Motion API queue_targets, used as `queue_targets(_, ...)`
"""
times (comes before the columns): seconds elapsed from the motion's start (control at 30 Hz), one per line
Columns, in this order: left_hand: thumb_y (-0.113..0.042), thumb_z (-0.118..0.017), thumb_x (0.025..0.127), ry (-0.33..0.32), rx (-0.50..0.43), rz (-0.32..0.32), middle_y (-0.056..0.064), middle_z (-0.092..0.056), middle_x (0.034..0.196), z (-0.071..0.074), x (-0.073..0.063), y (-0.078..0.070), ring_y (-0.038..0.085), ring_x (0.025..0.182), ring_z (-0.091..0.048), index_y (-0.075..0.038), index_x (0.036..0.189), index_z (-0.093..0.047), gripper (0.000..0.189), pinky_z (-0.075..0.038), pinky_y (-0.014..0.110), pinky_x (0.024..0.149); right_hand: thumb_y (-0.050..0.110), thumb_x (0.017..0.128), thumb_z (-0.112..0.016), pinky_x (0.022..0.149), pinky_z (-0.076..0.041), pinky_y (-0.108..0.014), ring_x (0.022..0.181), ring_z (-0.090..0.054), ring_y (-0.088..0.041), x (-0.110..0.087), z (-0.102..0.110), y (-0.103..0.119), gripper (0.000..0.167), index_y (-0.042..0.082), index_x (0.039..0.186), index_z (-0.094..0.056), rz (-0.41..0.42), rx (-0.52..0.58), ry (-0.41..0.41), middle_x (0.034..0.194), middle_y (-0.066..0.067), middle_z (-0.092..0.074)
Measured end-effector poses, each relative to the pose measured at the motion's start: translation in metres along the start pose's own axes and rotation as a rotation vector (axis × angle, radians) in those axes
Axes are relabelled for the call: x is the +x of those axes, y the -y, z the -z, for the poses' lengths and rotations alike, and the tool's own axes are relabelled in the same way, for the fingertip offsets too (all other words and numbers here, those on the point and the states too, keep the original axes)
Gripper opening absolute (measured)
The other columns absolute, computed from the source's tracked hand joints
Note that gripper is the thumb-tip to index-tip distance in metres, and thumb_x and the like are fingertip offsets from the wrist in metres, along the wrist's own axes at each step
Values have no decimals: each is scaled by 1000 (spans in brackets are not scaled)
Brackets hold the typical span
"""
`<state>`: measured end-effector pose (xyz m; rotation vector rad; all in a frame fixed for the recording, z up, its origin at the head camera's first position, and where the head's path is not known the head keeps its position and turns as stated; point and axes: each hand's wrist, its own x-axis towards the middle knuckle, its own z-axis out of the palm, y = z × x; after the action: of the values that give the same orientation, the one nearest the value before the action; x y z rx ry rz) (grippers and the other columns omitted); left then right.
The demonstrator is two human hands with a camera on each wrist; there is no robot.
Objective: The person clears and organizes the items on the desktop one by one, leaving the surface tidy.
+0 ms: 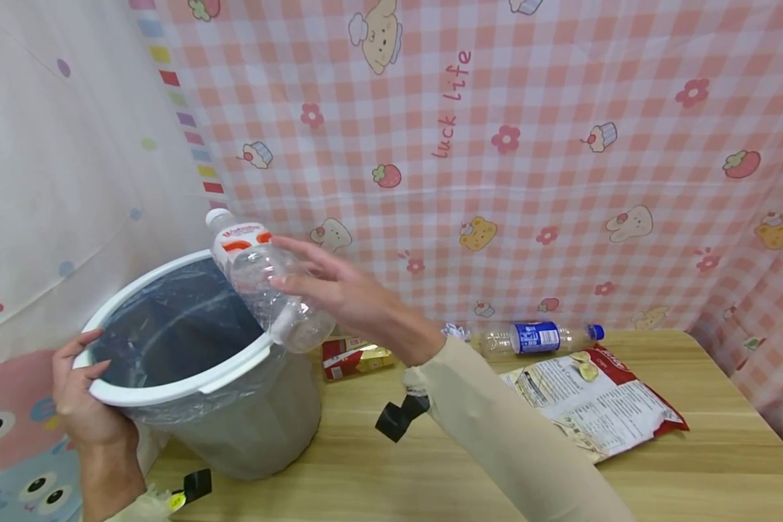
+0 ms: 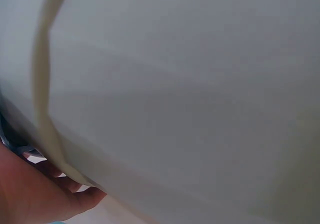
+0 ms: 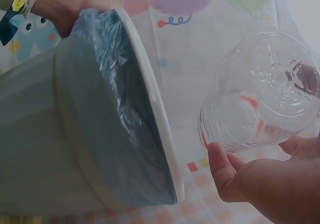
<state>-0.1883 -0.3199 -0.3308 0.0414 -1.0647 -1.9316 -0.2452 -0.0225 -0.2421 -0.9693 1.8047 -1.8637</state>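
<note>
A clear plastic bottle [image 1: 279, 290] with a white cap and a red-and-white label is gripped in my right hand [image 1: 339, 286]. It hangs tilted over the right side of the trash can's opening, cap end up and to the left. The trash can [image 1: 254, 428] is grey with a white rim [image 1: 170, 395] and a thin plastic liner [image 1: 183, 312]; it leans slightly. My left hand [image 1: 91, 391] holds the rim at its left side, fingers hooked over the edge. In the right wrist view the bottle's base [image 3: 280, 79] faces the camera.
On the wooden table [image 1: 431, 464] to the right lie a chip bag [image 1: 600, 399], a blue-labelled bottle [image 1: 536, 338] and a crumpled clear wrapper [image 1: 455, 331]. A red-and-yellow package [image 1: 355, 357] sits just right of the can. Patterned cloth [image 1: 528, 181] hangs behind.
</note>
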Motion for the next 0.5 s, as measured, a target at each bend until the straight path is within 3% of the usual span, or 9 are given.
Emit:
queue_targets(0.23,2,-33,89,-11,61,14,18,-56,124,1,0,1,25,107,-58,2,116,-62,39,-51,24,77,24,100,-57,101,-45,-42,119,-57,-18,10,-11,4,58,31,153,-35,-26,75,15,138,-4,-52)
queue_targets(0.5,1,-33,89,-5,61,16,17,-57,124,1,-1,1,24,108,-58,2,116,-62,39,-51,24,78,30,99,-59,102,-41,-36,119,-53,-12,20,-19,-1,59,34,152,-35,-58,22,34,133,2,-50)
